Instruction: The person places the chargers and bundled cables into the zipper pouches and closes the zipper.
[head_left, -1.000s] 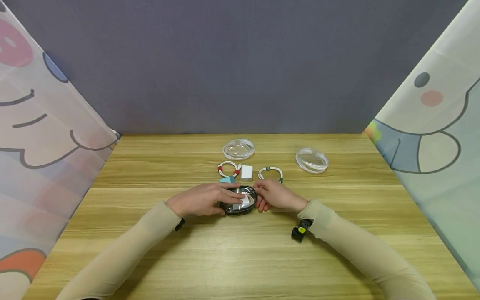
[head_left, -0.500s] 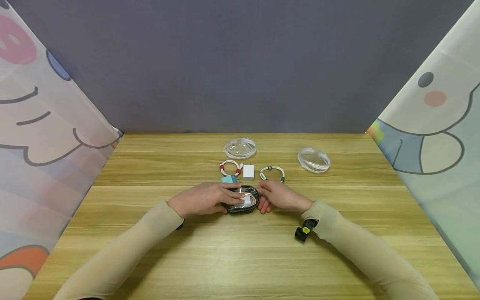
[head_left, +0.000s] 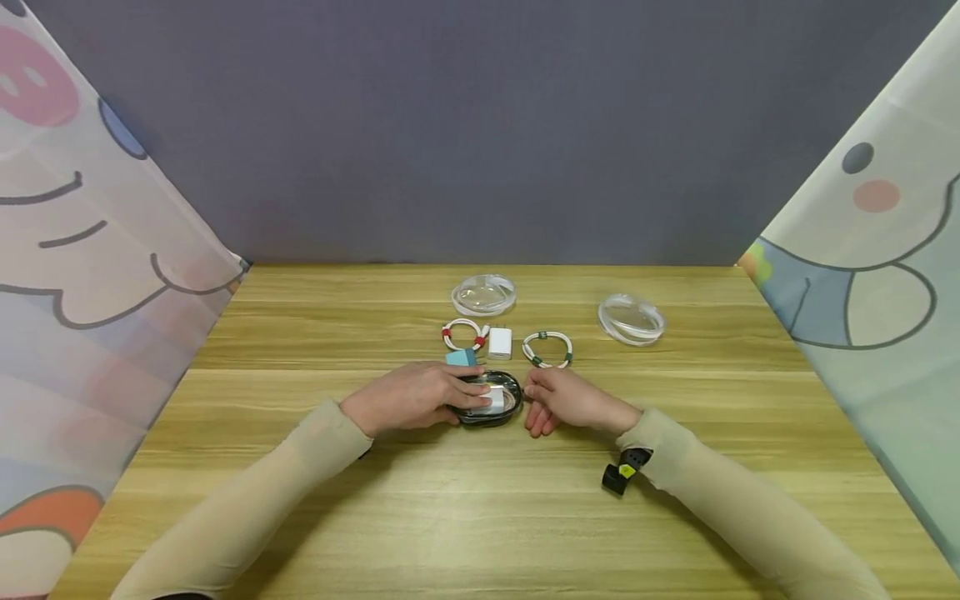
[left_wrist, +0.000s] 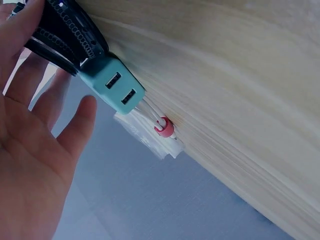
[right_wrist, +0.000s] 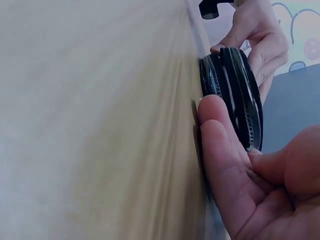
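Note:
A small black-rimmed zip case (head_left: 513,388) with a clear lid lies on the table, a white charger and a coiled cable showing inside. My left hand (head_left: 411,397) holds its left side, fingers over the lid and thumb at the near edge. At the right end, my right hand (head_left: 576,400) pinches the zipper end between thumb and index finger; the pull (right_wrist: 253,150) is mostly covered by the fingertips. The right wrist view shows the zip teeth running along the case's side. A teal two-port charger (left_wrist: 112,85) stands just behind the case, close to my left fingers.
Behind the case lie a white cable with red ties (head_left: 447,340), a white charger (head_left: 500,343) and a white cable with green ties (head_left: 567,340). Farther back are two clear white-rimmed cases (head_left: 483,312) on the wooden table (head_left: 480,517). A grey panel (head_left: 480,133) rises behind.
My right hand has shifted a little right and nearer along the case's right end, uncovering more of the green-tied cable. The left hand keeps its hold. The head view has shifted slightly.

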